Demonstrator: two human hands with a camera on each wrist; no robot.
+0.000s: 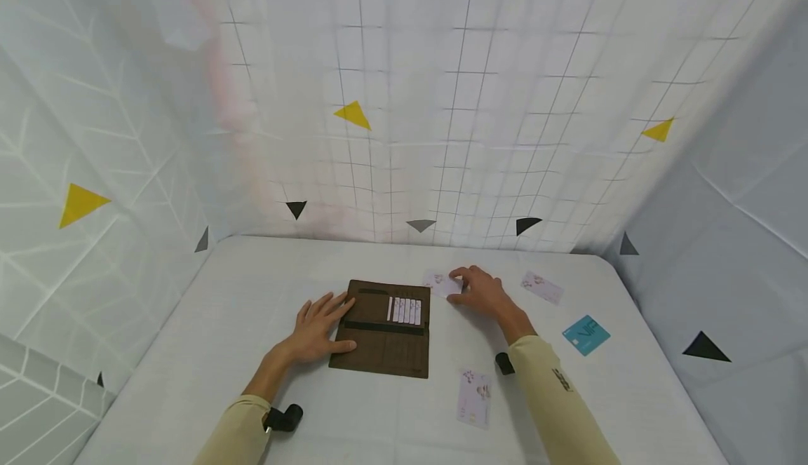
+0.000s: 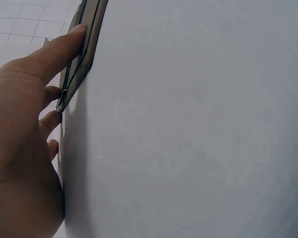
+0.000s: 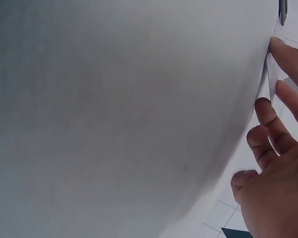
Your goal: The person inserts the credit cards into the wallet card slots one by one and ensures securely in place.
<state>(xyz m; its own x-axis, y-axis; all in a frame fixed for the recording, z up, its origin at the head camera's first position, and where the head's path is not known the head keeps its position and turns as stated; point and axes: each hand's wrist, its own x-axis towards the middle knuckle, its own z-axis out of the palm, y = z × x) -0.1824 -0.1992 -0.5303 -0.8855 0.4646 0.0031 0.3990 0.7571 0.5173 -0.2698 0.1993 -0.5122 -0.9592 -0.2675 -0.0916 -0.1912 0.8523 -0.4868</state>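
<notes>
An unfolded brown wallet [image 1: 385,361] lies on the table, with several pale cards [image 1: 405,311] in a row of slots in its upper half. My left hand [image 1: 315,328] rests at the wallet's left side, thumb on the lower flap and fingers spread along the upper left edge. In the left wrist view its thumb [image 2: 64,52] presses on the wallet's edge [image 2: 92,44]. Beyond the wallet's top right corner, my right hand [image 1: 482,293] pinches a pale pink floral card [image 1: 438,283] between thumb and fingers. One edge of that card [image 3: 270,74] looks slightly raised off the table in the right wrist view.
To the right lie another pale pink card [image 1: 543,287] and a teal VIP card [image 1: 586,334]. A further pink card [image 1: 474,398] lies near the front, below the right forearm. White sheets with yellow and dark triangles surround the white table [image 1: 372,423].
</notes>
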